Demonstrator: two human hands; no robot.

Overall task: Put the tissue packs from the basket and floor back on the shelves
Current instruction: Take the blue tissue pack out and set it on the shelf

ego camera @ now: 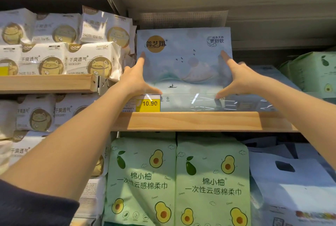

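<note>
Nearest the lens is a dark sleeve (27,205) at the lower left, its bare forearm running up to the left hand (135,78). That hand is spread flat against the left edge of a pale blue pack (183,62), forefinger pointing up along the face and thumb laid along the lower front. Opposite, the right hand (240,78) mirrors it on the pack's right edge, fingers splayed, thumb reaching in low. Both hands are wide open and press the pack between them rather than curling round it.

Upright, the pack faces out on the wooden shelf (196,121), its lower part behind a clear strip, with a yellow price tag (148,103) reading 10.90 at its lower left. Further blue packs lie behind it to the right, with a green pack (316,73) beyond. To the left, white cat packs (60,43) crowd a higher shelf. Below stand two green avocado packs (176,180), side by side and touching, and a pale bag (294,180) to their right.
</note>
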